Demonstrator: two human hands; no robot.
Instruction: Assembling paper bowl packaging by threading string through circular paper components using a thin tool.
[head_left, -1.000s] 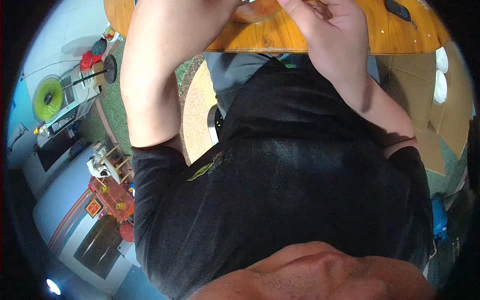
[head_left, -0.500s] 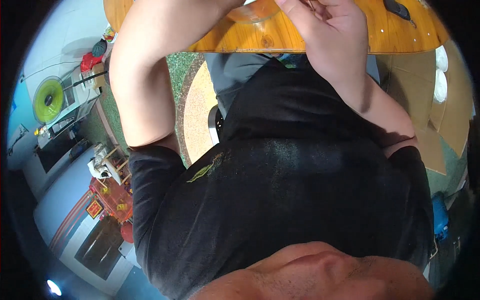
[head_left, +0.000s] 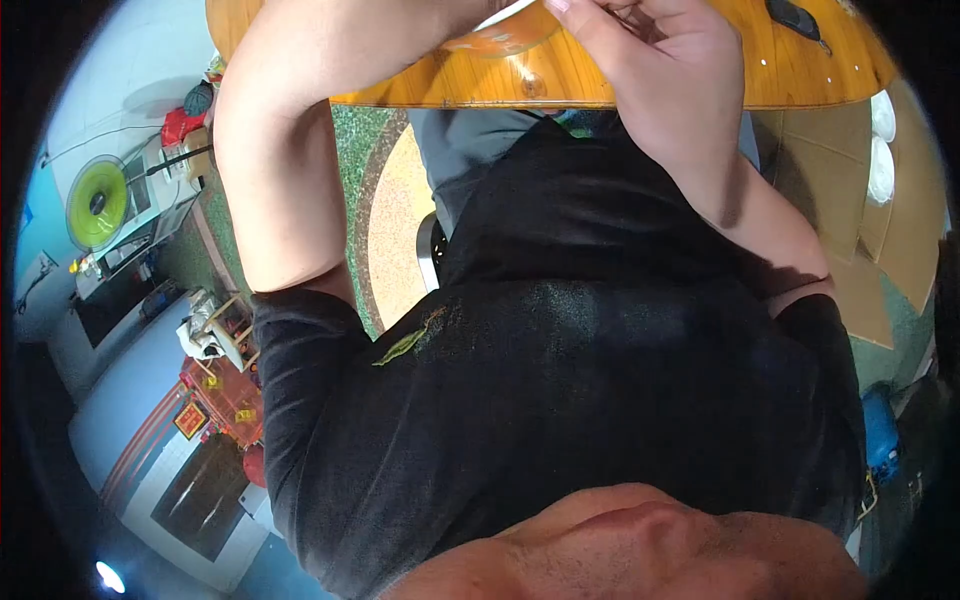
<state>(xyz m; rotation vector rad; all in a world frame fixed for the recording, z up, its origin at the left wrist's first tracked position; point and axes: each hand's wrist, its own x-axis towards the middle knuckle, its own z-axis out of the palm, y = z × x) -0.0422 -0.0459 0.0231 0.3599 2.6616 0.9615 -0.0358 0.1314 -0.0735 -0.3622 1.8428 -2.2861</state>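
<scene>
Where the wooden table (head_left: 640, 85) filled the top of the view, an orange bowl (head_left: 500, 35) was seen at its near edge, mostly cut off. Judged rigid, smooth and breakable, it would best be gripped at the rim. The right hand (head_left: 650, 70) was curled beside it, contents unclear; the left hand was out of view.

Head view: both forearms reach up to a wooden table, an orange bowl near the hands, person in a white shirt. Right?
Not quite. The head view shows a black shirt, not a white one. The rest holds: both forearms reach up to the wooden table, and an orange bowl sits at the top edge beside the right hand. The left hand is cut off by the frame.
</scene>
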